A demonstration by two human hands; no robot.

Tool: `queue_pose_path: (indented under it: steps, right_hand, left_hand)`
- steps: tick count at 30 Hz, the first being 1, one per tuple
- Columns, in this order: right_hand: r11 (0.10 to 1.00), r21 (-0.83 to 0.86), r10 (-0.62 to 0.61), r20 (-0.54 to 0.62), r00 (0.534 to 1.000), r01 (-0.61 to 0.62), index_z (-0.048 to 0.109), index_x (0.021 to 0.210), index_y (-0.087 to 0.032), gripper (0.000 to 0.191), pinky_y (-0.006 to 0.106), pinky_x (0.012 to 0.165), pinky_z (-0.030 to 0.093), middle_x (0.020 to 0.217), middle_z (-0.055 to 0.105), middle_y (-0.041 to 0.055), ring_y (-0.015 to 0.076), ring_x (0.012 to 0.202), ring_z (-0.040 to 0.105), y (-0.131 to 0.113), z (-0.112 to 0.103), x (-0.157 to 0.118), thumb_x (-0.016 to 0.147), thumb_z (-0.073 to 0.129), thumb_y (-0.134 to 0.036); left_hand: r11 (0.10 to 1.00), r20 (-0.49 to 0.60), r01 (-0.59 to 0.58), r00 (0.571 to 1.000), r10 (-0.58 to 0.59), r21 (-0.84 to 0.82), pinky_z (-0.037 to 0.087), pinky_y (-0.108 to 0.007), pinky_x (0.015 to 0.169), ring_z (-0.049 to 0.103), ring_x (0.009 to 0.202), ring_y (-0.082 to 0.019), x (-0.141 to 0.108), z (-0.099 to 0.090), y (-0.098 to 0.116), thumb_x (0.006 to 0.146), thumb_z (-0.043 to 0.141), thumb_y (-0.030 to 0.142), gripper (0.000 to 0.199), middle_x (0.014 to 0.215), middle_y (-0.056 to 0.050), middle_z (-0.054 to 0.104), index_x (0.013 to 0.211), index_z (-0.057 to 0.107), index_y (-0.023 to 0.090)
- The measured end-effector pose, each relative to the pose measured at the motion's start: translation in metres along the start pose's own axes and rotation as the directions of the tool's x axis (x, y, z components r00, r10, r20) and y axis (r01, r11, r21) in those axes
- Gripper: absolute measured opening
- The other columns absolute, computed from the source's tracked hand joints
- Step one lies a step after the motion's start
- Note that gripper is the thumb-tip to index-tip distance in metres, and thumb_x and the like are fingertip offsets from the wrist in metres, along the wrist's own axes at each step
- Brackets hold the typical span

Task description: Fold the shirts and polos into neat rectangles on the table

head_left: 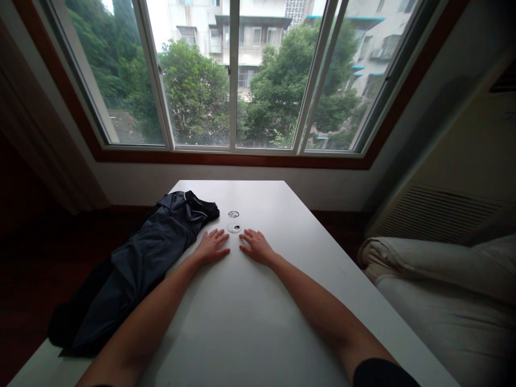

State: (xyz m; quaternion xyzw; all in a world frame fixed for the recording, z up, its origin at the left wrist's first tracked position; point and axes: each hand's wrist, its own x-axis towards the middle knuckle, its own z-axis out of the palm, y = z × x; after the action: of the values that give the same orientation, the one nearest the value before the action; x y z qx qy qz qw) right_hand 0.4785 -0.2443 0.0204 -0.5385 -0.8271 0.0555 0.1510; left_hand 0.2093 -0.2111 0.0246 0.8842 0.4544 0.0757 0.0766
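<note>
Both arms reach forward over a white table (250, 322). My left hand (212, 247) lies flat with its fingers spread, holding nothing. Close to its left is a dark blue-grey garment (149, 252) with black parts and thin white piping, lying along the table's left side in loose folds. My right hand (257, 246) also rests palm down, fingers apart and empty. Just beyond the fingertips, two round pieces are set on or in the tabletop: a nearer disc (231, 228) with a dark spot and a smaller disc (233, 214) behind it. What they are is unclear.
A wide sliding window (234, 80) with a brown frame stands past the table's far edge. At the right are a beige cushioned seat (439, 301) and a tall cabinet-like unit with a slatted grille (427, 212). A curtain (44, 123) hangs at the left.
</note>
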Motion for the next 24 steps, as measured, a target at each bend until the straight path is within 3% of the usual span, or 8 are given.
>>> queue_pose_path:
  steps: [24]
  right_hand:
    - [1.0, 0.0, 0.01, 0.0, 1.0, -0.01, 0.057, 0.149, -0.03, 0.053, 0.058, 0.125, 0.025, 0.164, 0.043, 0.0109, 0.031, 0.153, 0.035, -0.0022, -0.0032, -0.001, 0.101, 0.057, -0.051]
  left_hand:
    - [1.0, -0.008, 0.004, 1.0, -0.004, -0.002, 0.015, -0.061, 0.127, 0.022, 0.159, -0.035, 0.0004, 0.0007, 0.0002, 0.096, 0.052, 0.067, 0.072, 0.171, -0.008, 0.032, 0.158, 0.046, 0.031]
